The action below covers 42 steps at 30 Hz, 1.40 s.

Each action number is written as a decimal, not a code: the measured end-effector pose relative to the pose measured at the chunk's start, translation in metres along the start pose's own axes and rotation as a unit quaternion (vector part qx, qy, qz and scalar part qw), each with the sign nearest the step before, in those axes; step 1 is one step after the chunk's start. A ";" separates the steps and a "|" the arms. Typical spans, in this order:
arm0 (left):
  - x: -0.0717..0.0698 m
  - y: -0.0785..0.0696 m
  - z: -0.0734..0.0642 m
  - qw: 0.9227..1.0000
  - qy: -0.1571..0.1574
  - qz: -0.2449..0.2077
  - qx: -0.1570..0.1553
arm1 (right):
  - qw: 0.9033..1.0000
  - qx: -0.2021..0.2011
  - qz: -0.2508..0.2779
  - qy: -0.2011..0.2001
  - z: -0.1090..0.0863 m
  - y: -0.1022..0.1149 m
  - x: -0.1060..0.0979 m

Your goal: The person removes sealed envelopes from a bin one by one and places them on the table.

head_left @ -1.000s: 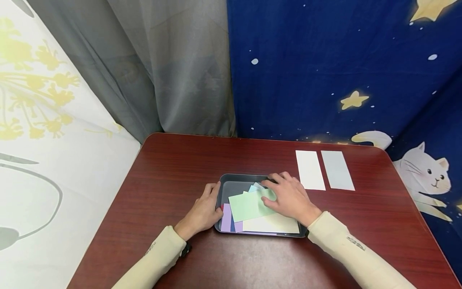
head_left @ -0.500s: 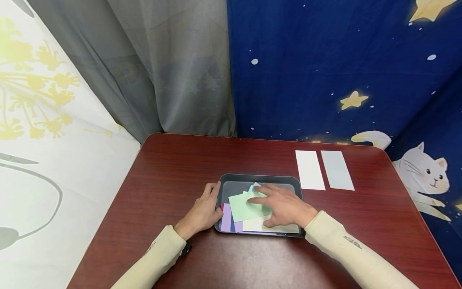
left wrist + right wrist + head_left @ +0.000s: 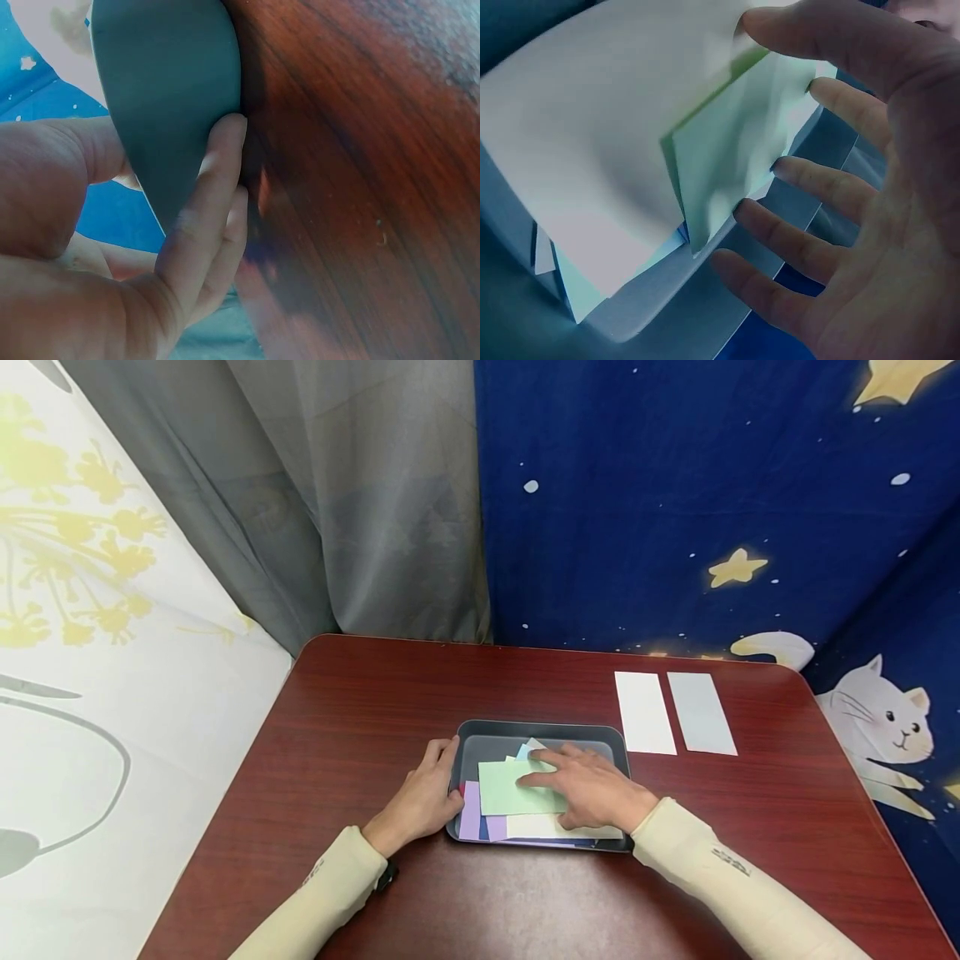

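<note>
My left hand (image 3: 416,802) grips the left side of a dark grey tray (image 3: 487,747). The left wrist view shows fingers along the outside of its wall (image 3: 165,82) and the thumb on the other side. Over the tray, my right hand (image 3: 596,789) lies spread on a light green card (image 3: 501,792), the top one of a loose pile. Seen from the right wrist, the fingertips touch along one edge of this card (image 3: 724,146), with the thumb near the opposite edge. Beneath are a cream card (image 3: 532,827), purple cards (image 3: 469,810) and a bit of light blue.
A white card (image 3: 645,714) and a pale grey-blue card (image 3: 702,714) lie side by side beyond the tray, to the right, on the reddish-brown table (image 3: 375,693). Grey and blue curtains (image 3: 615,527) hang behind the table.
My right hand has moved left and down from the tray's upper right onto the pile. The light green card has turned slightly and lies straighter. My left hand stays put on the tray.
</note>
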<state>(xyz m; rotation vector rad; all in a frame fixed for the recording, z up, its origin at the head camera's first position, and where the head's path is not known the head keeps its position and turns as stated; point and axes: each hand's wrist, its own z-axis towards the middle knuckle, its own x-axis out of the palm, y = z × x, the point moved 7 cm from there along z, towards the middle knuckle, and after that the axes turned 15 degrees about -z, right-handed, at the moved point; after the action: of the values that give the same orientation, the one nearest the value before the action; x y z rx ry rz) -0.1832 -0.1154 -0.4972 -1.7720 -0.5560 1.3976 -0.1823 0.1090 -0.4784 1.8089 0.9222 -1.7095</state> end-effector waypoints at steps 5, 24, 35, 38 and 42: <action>0.000 -0.001 0.000 1.000 0.001 -0.001 0.000 | 1.000 -0.003 -0.011 -0.014 -0.001 0.001 -0.001; 0.001 -0.001 -0.002 1.000 0.008 -0.004 -0.006 | 1.000 0.002 0.018 -0.018 -0.004 -0.002 -0.009; 0.000 -0.002 -0.002 1.000 0.005 -0.001 -0.001 | 0.999 0.013 0.025 -0.030 -0.007 -0.008 -0.014; 0.000 -0.002 -0.002 1.000 0.005 -0.001 -0.002 | 0.999 0.012 0.027 -0.035 -0.007 -0.008 -0.016; 0.000 -0.002 -0.002 1.000 0.006 -0.001 -0.004 | 0.999 0.011 0.025 -0.037 -0.007 -0.010 -0.017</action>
<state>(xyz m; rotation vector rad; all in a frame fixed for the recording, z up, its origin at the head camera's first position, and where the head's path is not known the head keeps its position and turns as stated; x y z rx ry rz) -0.1812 -0.1146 -0.4960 -1.7852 -0.5583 1.3855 -0.1850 0.1178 -0.4595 1.7544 0.8237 -1.7497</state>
